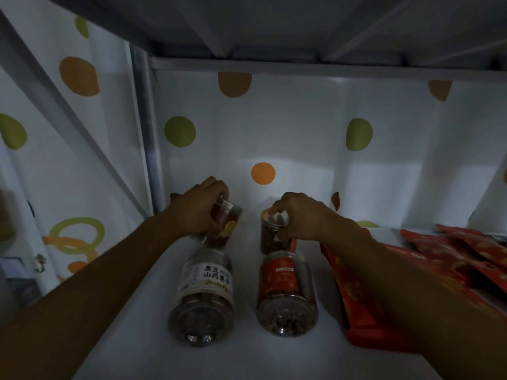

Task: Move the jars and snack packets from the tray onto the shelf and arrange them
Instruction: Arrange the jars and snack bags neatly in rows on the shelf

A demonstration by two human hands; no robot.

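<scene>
It is dim inside the shelf [247,355], and both bare arms reach deep toward the back. The left hand [201,208] is curled round a small clear jar [223,227] of dark reddish snacks, which leans with its lid tipped to the right. The right hand [300,215] grips a second small jar [274,238] from its right side, fingertips on the lid; this one stands upright on the shelf floor. The two are near each other with a gap between them. In front of them two bigger jars lie on their sides, each with a round end facing the onlooker: a white-labelled jar [205,283] just in front of the left hand's jar, and a red-labelled jar [285,286] just in front of the other. To the right, red snack packets [444,259] are spread across the shelf floor, partly under the right forearm. A pale spotted cloth [301,127] with green and orange dots lines the back and left side.
</scene>
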